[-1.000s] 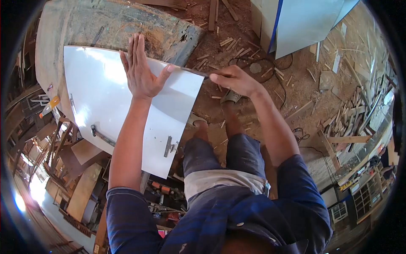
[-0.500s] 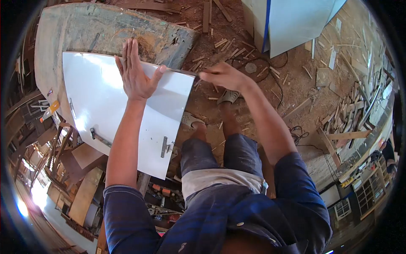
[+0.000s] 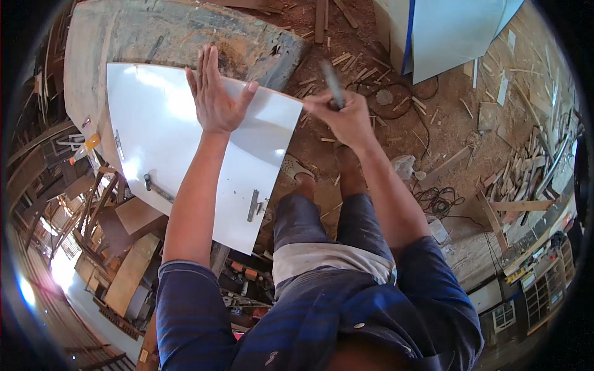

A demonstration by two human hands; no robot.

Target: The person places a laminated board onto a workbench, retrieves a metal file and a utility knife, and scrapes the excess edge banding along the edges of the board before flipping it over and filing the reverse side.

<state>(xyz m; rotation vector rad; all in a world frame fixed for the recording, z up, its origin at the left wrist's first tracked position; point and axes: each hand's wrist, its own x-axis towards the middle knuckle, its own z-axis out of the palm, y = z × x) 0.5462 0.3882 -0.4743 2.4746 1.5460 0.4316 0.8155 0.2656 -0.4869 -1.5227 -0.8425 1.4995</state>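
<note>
A white panel (image 3: 161, 117) with a glossy face lies across the worn workbench (image 3: 117, 37). My left hand (image 3: 218, 102) rests on its face near the far edge, fingers stretched out and thumb spread. At the panel's right corner is my right hand (image 3: 346, 117), closed around a slim grey tool (image 3: 333, 83) that points up and away. Motion smears the tool, so its exact kind is unclear. My right fingertips are by the panel's corner; whether they touch it I cannot tell. A hammer (image 3: 148, 183) and a metal hinge (image 3: 253, 205) lie on the panel.
Another hinge (image 3: 118, 145) is at the panel's left edge, and an orange-handled tool (image 3: 86, 148) lies beyond it. A white cabinet-like piece (image 3: 451, 37) stands at the far right. Wood scraps (image 3: 520, 164) and a coiled cable (image 3: 439, 201) litter the floor.
The grey tool in my right hand has swung up into clear sight, and that hand has turned at the corner. My left hand stays flat on the panel. The whole view has shifted slightly.
</note>
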